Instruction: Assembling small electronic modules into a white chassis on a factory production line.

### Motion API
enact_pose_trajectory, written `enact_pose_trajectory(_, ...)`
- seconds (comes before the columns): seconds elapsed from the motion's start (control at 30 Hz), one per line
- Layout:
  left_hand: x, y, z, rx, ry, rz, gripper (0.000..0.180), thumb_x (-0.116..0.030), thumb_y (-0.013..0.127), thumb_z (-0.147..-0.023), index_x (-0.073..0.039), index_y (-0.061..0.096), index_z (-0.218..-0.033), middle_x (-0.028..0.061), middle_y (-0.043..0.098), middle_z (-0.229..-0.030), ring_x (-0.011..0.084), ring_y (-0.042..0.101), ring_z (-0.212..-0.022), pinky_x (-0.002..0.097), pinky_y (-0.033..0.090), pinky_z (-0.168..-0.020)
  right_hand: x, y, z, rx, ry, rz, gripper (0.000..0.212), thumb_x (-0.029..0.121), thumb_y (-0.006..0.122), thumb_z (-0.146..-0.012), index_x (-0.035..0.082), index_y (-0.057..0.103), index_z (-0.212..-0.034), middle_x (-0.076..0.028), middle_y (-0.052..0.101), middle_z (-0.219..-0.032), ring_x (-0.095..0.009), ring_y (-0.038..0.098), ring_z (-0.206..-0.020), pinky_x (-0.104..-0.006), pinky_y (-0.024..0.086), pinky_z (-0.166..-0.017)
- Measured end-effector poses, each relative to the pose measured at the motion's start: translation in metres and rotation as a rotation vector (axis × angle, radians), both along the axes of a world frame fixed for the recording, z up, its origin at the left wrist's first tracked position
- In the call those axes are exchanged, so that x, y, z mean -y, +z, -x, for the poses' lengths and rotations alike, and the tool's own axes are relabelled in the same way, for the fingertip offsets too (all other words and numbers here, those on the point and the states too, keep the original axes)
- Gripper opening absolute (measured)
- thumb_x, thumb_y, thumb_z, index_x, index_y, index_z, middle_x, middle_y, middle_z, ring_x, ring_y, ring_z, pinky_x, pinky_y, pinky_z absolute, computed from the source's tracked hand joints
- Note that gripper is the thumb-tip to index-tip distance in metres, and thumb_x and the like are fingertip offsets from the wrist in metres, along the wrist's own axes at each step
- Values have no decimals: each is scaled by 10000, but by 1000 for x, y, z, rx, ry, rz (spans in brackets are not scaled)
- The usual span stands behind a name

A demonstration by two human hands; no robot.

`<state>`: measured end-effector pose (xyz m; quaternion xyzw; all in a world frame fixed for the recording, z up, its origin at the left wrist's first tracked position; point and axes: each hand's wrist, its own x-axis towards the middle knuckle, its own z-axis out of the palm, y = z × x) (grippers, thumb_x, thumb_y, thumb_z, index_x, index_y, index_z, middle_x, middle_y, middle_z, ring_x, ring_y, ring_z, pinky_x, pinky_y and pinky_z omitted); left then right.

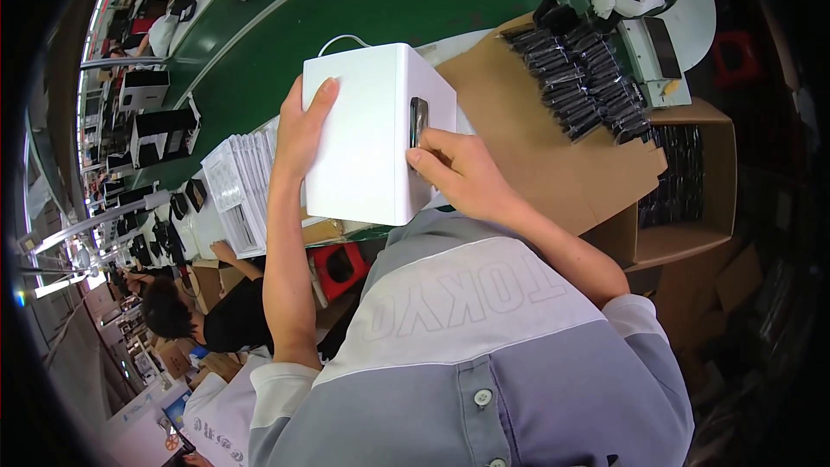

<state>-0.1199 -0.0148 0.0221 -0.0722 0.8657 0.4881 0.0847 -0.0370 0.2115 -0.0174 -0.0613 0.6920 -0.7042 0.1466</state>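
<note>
A white box-shaped appliance (359, 138) stands tilted in front of me at the near edge of the green table. My left hand (301, 125) grips its left side, the thumb lying on the white face. Set into its right side is a narrow glossy black panel (418, 112). At that panel's lower end, my right hand (454, 169) has its fingers bent and pinched together; whatever may be between them is hidden. A thin white cord (346, 38) loops out behind the appliance.
Flat cardboard (501, 112) covers the table's right, bearing rows of black wrapped packets (579, 69). An open carton (683, 242) holds more packets. Stacked white bagged booklets (238, 190) lie left. Co-workers sit along the line, one in black (233, 316). A red stool (339, 270) is below.
</note>
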Motion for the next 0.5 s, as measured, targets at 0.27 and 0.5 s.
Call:
enact_pose_trajectory(0.27,0,-4,2,-8,11,-12,557,-429,637,-961,-4,561,-1313,148,687,-1095,185,668,-921,307,517,-843,2,-18,1,4,53,81,256,155,600,-981,-10,541,-795,-34,540,-671,-83,475,-620,-282,404,-562)
enact_pose_trajectory(0.5,1,-3,3,16,18,32,591,-443,648,-953,4,550,-1328,152,675,-1136,195,656,-962,322,506,-879,0,-16,3,-7,43,85,249,121,607,-958,-27,525,-775,-56,548,-679,-97,459,-618,-288,391,-553)
